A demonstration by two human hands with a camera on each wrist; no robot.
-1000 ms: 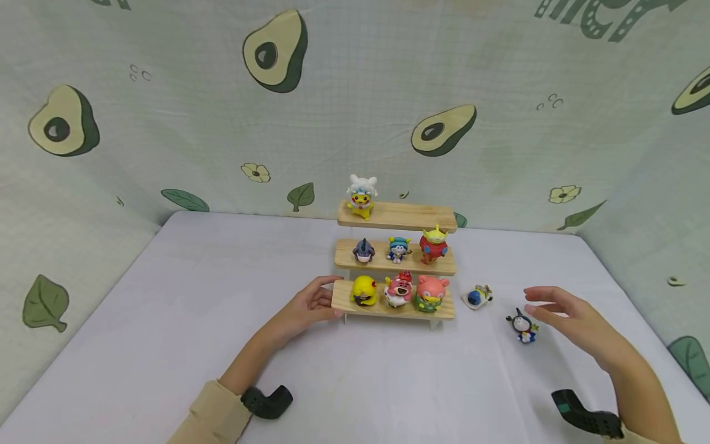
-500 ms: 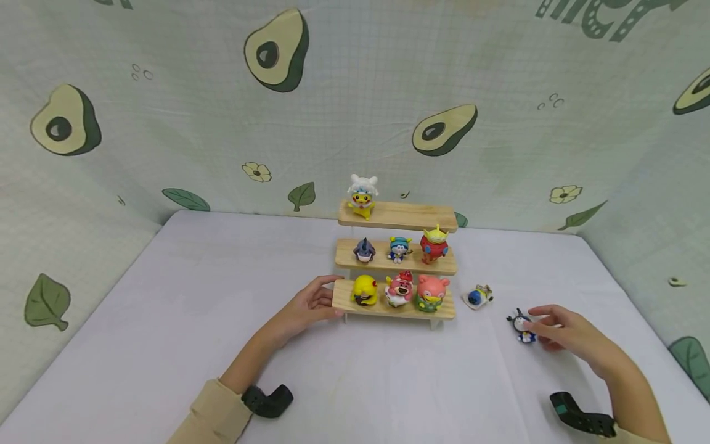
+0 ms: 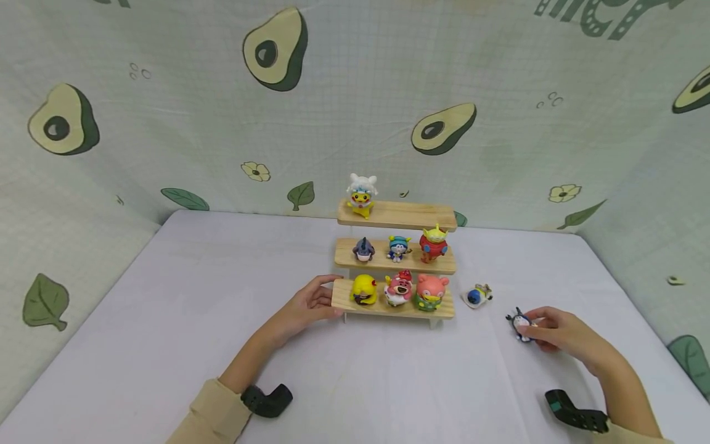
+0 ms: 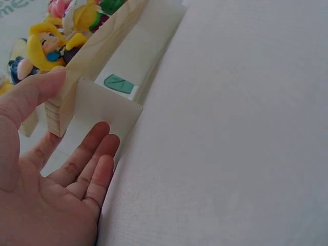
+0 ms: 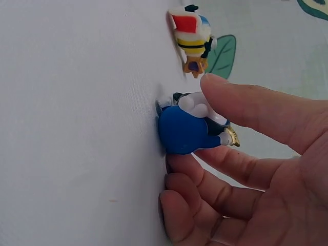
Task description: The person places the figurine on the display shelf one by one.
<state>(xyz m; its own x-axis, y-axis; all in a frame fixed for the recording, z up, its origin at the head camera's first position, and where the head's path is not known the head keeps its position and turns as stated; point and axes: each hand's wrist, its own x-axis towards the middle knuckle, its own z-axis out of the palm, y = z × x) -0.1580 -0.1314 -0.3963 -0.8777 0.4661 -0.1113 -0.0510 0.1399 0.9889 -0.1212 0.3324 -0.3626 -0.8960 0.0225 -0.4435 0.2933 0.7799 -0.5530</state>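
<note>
My left hand [image 3: 302, 308] grips the left end of the lowest shelf of a three-tier wooden display stand [image 3: 413, 214]. In the left wrist view the thumb lies on the board's end [image 4: 56, 110], one finger goes behind it, and the other fingers are near the white support [image 4: 105, 105]. My right hand [image 3: 563, 333] pinches a small blue-and-white figurine [image 5: 184, 128] with a dark pointed hood between thumb and fingers, low at the tablecloth. Beyond it lies another figurine [image 5: 192, 38] with a yellow-and-black striped part, which is to the right of the stand in the head view.
Several figurines stand on the shelves: a Pikachu in a white hood [image 3: 362, 196] on top, a grey donkey [image 3: 363, 250] and a green three-eyed alien [image 3: 434, 243] in the middle, a yellow-haired figure [image 3: 364, 290] and a pink one [image 3: 431, 291] below. A printed cloth backdrop [image 3: 355, 111] rises behind.
My right hand has come down from above the hooded figurine and taken it between thumb and fingers; the figurine is slightly tilted now. My left hand and the stand stay in place.
</note>
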